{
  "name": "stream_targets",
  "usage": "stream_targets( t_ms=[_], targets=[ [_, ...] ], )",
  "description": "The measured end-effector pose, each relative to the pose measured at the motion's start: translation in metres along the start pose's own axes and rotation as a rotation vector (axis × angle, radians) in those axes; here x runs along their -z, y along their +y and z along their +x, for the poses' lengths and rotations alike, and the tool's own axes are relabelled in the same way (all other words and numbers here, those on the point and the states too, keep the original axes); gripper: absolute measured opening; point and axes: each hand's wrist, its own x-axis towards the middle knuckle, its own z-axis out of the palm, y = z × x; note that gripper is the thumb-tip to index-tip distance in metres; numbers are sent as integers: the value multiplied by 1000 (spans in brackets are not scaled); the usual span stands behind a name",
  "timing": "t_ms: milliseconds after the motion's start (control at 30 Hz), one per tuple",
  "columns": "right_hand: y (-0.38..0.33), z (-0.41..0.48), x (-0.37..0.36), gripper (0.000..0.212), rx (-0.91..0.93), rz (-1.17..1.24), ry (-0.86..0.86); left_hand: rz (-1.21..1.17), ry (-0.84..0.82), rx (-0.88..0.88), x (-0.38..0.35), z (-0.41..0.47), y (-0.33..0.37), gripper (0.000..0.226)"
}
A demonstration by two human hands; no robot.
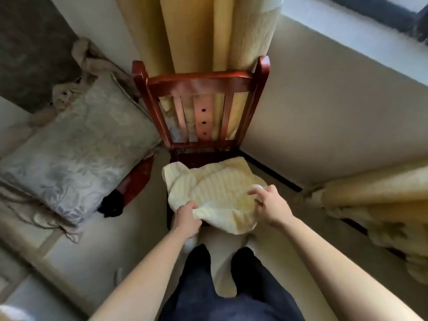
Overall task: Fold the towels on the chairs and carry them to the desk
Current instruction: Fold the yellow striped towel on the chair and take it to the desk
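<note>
While on chair, towel, both hands gripping

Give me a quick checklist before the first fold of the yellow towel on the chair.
1. Left hand grips the near-left edge of the towel: ok.
2. Right hand has a firm grip: cannot tell; its fingers rest on the right edge, curled.
3. Towel lies flat for folding: not ok; it is rumpled and bunched on the chair seat.
4. Towel fully on the seat: not ok; the near edge hangs over the front.
5. Desk in sight for the carry: cannot tell; none in view.
</note>
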Motion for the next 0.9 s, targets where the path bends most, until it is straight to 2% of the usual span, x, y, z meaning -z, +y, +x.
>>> stream_targets(
  t_ms=[167, 267, 300, 333, 400, 433, 500, 633, 767, 900],
  targets=[
    [-15, 14, -51, 52, 144, -344, -301, 16, 16, -67, -29, -1, -22, 34],
    [-21, 13, -75, 102, 154, -372, -458, -50, 63, -138, -35, -4, -25, 32],
    [-26, 12, -83, 102, 170, -368, -475, -51, 75, -179, -35, -4, -25, 32],
    [-29, 13, -89, 87, 195, -357, -450, -61, 88, -230, -33, -4, -25, 32],
    [-30, 16, -88, 47, 240, -331, -280, 33, 95, -341, -29, -2, -27, 36],
    [-30, 20, -83, 38, 246, -297, -165, 149, 93, -367, -25, 0, -32, 39],
    [-28, 27, -62, 32, 266, -223, 54, 351, 103, -313, -16, 7, -41, 42],
    [-30, 32, -27, 25, 440, -274, 264, 397, 231, -98, 0, 25, -41, 35],
    [-18, 34, -6, 28, 357, -248, 385, 380, 354, -5, 9, 42, -36, 17],
    [-7, 34, 4, 25, 308, -252, 449, 378, 380, -4, 19, 46, -49, 21]
  ],
)
